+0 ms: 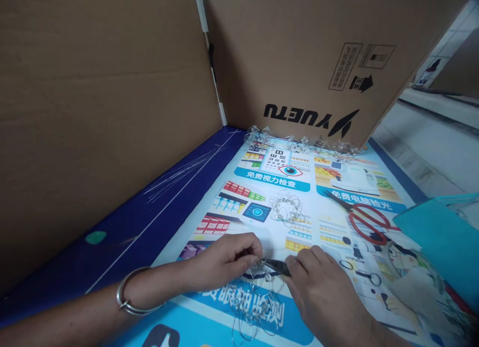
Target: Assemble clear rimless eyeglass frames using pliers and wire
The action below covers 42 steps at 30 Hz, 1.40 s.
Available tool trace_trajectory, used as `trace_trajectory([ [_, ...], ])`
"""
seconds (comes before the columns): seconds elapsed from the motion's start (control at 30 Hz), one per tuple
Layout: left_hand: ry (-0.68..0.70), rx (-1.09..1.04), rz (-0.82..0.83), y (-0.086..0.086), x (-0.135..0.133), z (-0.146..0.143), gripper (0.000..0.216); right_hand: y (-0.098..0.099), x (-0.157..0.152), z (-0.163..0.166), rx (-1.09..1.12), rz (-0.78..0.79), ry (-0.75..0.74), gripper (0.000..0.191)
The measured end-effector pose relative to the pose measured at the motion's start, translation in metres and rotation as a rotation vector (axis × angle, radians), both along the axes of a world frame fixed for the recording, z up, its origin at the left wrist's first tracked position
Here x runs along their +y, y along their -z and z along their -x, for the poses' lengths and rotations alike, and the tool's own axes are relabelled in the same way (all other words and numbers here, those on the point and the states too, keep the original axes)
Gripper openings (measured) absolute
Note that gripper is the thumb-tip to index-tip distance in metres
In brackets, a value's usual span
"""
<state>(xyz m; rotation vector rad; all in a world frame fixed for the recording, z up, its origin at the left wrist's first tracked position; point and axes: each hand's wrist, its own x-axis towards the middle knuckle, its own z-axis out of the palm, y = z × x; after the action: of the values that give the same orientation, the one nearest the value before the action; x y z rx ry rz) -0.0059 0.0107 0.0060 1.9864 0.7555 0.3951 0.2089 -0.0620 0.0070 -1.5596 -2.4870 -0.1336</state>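
Overhead, from a head-worn camera, looking down at two bare hands meeting over a printed poster.

Left hand [224,259]: fingers pinched shut on a clear bead-and-wire piece [258,287], palm down, apparently steadying it so it cannot twist; a metal bangle [129,301] round the wrist.

Right hand [325,292]: closed round small dark pliers [275,267], tips pointing left toward the other hand's fingertips, apparently to work the wire right at the pinch.

Bead-and-wire piece: low in the picture, centre, resting on the poster just beneath and between both hands, thin loops trailing toward the bottom edge; exact form too fine to tell.

Surface [123,232]: dark blue, covered on the right by a bright eye-care poster [273,174] with Chinese lettering and an eye-chart drawing.

Finished wire flower [286,207]: small round cluster of clear beads, set apart above the hands, within reach but out of the way.

Row of bead pieces [299,140]: glittering line at the far edge of the poster, against the foot of the cardboard, seemingly parked there.

Scissors [359,214]: red handles, lying closed on the poster to the right, clear of both hands.

Loose wires [183,172]: thin straight strands fanned on the blue strip, upper left.

Cardboard sheets [101,112]: two tall brown panels standing as walls behind and to the left; the right one printed upside down with "YUETU".

Teal sheet [441,237]: flat piece at the right edge, partly cut off.
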Motion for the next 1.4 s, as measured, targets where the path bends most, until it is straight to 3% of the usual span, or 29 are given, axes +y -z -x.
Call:
trace_trajectory([
  [0.63,0.019,-0.068,0.006,0.0034,0.0027,0.0011,0.011,-0.0075,0.0038,-0.0020,0.133,0.061,-0.070,0.016],
  [1.07,-0.019,-0.026,-0.085,0.0003,0.0010,-0.0017,0.015,0.0013,0.0028,-0.0027,-0.037,-0.014,-0.131,0.017],
  [1.4,-0.109,0.021,-0.109,0.0019,-0.0021,-0.0046,0.014,-0.0001,0.0023,0.0038,-0.010,-0.090,-0.091,0.013],
])
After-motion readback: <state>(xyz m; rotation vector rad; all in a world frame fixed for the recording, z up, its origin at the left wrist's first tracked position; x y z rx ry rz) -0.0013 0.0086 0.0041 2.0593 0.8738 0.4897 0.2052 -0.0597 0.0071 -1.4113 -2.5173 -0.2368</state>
